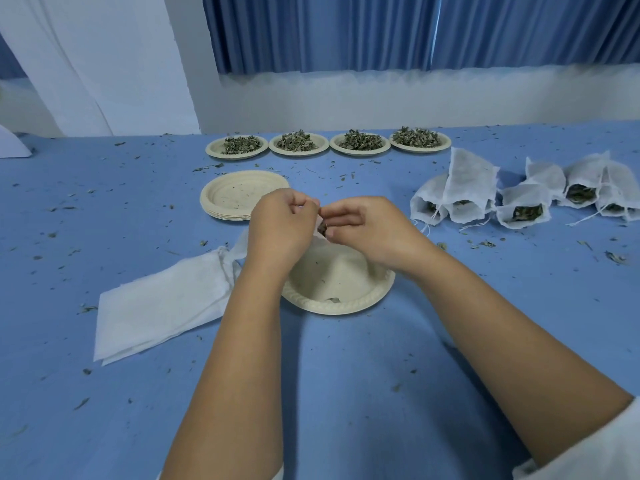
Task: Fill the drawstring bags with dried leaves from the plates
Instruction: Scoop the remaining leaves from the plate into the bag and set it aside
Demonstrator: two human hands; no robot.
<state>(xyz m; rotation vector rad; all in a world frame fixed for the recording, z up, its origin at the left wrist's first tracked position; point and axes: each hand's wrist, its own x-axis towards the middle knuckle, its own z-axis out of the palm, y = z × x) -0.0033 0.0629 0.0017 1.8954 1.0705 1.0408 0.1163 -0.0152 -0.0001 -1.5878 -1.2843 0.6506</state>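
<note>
My left hand (282, 225) and my right hand (367, 230) meet above a nearly empty cream plate (349, 301). Between them they hold a white drawstring bag (320, 239), mostly hidden; dark dried leaves show at its mouth. Left fingers pinch the bag's top edge, and right fingers curl at its opening. Several plates heaped with dried leaves (237, 146) stand in a row at the back. Filled bags (523, 209) lie in a cluster at the right. A pile of flat empty bags (162, 303) lies at the left.
A stack of empty cream plates (242, 195) sits behind my left hand. Leaf crumbs are scattered over the blue tablecloth (346, 375). A white wall and blue curtains (381, 29) rise behind the table's far edge.
</note>
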